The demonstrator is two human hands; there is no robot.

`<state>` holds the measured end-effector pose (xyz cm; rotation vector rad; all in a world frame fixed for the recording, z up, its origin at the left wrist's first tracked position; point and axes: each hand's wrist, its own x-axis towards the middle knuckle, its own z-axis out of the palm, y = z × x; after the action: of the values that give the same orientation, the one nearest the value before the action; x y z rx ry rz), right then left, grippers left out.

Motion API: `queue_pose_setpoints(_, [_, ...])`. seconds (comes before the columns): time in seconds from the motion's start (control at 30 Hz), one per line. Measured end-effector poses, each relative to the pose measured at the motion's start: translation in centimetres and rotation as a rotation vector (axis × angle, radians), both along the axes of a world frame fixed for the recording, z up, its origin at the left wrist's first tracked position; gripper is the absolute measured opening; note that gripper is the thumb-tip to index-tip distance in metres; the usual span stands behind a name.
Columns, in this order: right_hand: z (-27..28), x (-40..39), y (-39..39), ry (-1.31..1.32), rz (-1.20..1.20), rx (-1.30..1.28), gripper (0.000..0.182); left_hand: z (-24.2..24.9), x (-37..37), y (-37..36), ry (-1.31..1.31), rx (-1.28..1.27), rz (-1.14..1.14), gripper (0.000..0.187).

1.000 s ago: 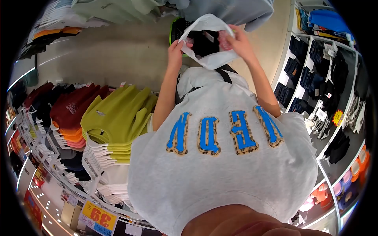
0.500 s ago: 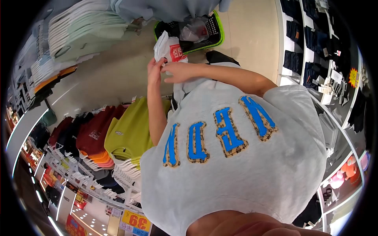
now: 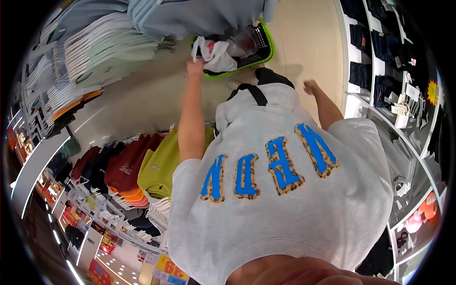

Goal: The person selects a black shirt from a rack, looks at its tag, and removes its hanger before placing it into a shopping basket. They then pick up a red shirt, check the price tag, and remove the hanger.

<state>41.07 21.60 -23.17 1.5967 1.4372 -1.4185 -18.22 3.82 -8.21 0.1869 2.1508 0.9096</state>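
One left hand [image 3: 195, 66] stretches down gripping white bag [image 3: 216, 53]; right hand [image 3: 311, 87] hangs free.

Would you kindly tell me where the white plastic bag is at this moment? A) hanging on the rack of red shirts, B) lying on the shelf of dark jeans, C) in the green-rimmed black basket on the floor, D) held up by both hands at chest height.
C: the white plastic bag lies in the basket on the floor, with the left hand at its edge, while the right hand hangs free, away from it.
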Motion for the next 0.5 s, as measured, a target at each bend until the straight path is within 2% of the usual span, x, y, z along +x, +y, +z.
queue_pose_setpoints(0.03, [4.2, 0.6, -0.7, -0.220, -0.397, -0.117, 0.009, -0.2, 1.2, -0.3, 0.345, -0.132, -0.135, 0.043])
queue_pose_setpoints(0.07, [8.5, 0.6, -1.6, -0.260, -0.456, -0.071, 0.020, -0.5, 2.2, -0.7, 0.689, -0.268, -0.264, 0.045])
queue_pose_setpoints(0.1, [1.4, 7.2, -2.6, -0.320, -0.387, -0.161, 0.015, -0.3, 2.9, -1.0, 0.588, -0.219, -0.360, 0.046])
queue_pose_setpoints(0.17, [8.9, 4.4, -3.8, -0.254, -0.477, -0.202, 0.018, -1.4, 4.7, -2.4, 0.360, -0.167, -0.519, 0.047])
queue_pose_setpoints(0.2, [10.3, 3.6, -4.1, -0.256, -0.477, -0.227, 0.021, -2.1, 6.0, -3.4, 0.230, -0.166, -0.584, 0.047])
queue_pose_setpoints(0.27, [10.5, 1.7, -4.1, -0.214, -0.444, -0.261, 0.023, -2.2, 8.6, -5.7, 0.184, -0.205, -0.737, 0.044])
queue_pose_setpoints(0.3, [10.6, 0.9, -4.2, -0.183, -0.418, -0.295, 0.025, -2.7, 9.0, -7.3, 0.185, -0.207, -0.732, 0.044])
queue_pose_setpoints(0.37, [9.9, -2.2, -3.3, -0.117, -0.325, -0.279, 0.028, -3.4, 9.6, -10.1, -0.111, -0.281, -0.787, 0.040])
queue_pose_setpoints(0.4, [9.8, -4.1, -2.6, -0.077, -0.273, -0.236, 0.028, -2.9, 9.9, -11.3, -0.111, -0.283, -0.776, 0.040])
queue_pose_setpoints(0.47, [9.4, -8.5, -0.3, 0.021, -0.135, -0.179, 0.027, -1.4, 10.2, -13.3, -0.251, -0.327, -0.648, 0.037])
queue_pose_setpoints(0.5, [8.1, -9.8, 0.5, 0.048, -0.103, -0.163, 0.026, -2.7, 11.1, -15.5, -0.201, -0.260, -0.517, 0.035])
